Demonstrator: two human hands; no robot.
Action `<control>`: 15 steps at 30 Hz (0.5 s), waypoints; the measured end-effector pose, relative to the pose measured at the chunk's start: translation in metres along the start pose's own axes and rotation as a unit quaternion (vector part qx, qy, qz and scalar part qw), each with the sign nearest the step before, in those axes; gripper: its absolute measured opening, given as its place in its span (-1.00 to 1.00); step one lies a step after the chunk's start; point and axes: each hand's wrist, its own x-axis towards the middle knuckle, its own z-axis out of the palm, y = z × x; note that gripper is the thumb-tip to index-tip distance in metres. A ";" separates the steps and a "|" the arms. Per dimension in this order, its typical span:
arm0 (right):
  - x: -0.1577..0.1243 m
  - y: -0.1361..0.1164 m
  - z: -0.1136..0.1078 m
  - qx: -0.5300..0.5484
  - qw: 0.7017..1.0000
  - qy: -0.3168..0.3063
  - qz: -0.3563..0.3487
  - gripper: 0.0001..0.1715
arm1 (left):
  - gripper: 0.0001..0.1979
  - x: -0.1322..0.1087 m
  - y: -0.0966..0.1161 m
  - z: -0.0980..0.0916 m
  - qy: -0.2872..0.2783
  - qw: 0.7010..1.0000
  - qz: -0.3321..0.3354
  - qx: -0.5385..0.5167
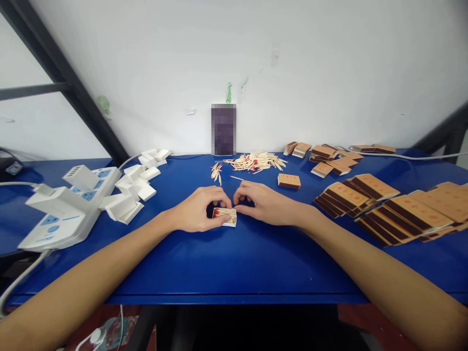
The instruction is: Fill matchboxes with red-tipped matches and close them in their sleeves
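A small white matchbox tray (230,224) filled with red-tipped matches lies on the blue table between my hands. My left hand (200,209) is curled round its left end, thumb on the near side and fingers over the far side. At the right end, my right hand (265,204) has its fingers bent and its thumb against the tray's corner. One loose match (237,178) lies just beyond the right fingers. Behind the hands are a small group of matches (216,170) and a larger match pile (258,162).
Several empty white trays (133,187) are heaped at left beside a white power strip (60,219) with plugs and cables. A single matchbox sleeve (289,181) lies right of centre. Stacked sleeves (413,212) fill the right side, with more sleeves (329,155) near the wall.
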 end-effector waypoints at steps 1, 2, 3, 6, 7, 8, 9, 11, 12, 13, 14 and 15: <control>0.000 0.000 -0.001 -0.003 1.000 -0.010 0.000 -0.87 | -0.86 0.000 0.000 0.000 -0.004 1.000 0.006 0.000; 0.000 0.000 -0.001 -0.004 1.000 -0.017 0.001 -0.87 | -0.85 0.000 0.001 -0.001 -0.008 1.000 0.010 0.000; 0.000 0.000 -0.001 -0.006 1.000 -0.020 0.003 -0.86 | -0.84 0.000 0.001 -0.001 -0.011 1.000 0.012 -0.001; 0.001 0.002 0.000 -0.028 0.999 -0.009 0.018 -0.83 | -0.77 -0.001 0.002 -0.003 -0.025 1.000 0.015 0.001; 0.001 0.002 0.000 -0.044 0.999 -0.003 0.030 -0.81 | -0.73 -0.001 0.002 -0.003 -0.031 0.999 0.018 0.005; 0.002 0.002 -0.001 -0.066 0.997 0.003 0.043 -0.80 | -0.69 -0.002 0.001 -0.004 -0.037 0.999 0.021 0.010; 0.001 0.002 -0.002 -0.091 0.994 0.008 0.058 -0.80 | -0.66 -0.002 0.001 -0.005 -0.042 0.999 0.024 0.016; 0.000 0.001 -0.005 -0.128 0.987 0.007 0.092 -0.80 | -0.61 -0.003 0.000 -0.006 -0.047 0.998 0.030 0.024; -0.001 0.001 -0.007 -0.136 0.985 0.003 0.107 -0.82 | -0.59 -0.003 -0.001 -0.006 -0.048 0.998 0.033 0.026; -0.002 0.000 -0.009 -0.138 0.983 -0.003 0.118 -0.83 | -0.57 -0.003 -0.002 -0.006 -0.047 0.998 0.035 0.028; -0.002 0.000 -0.010 -0.135 0.983 -0.008 0.122 -0.85 | -0.57 -0.003 -0.003 -0.006 -0.047 0.998 0.033 0.032; -0.003 0.000 -0.010 -0.131 0.984 -0.013 0.120 -0.86 | -0.58 -0.003 -0.003 -0.006 -0.046 0.998 0.029 0.039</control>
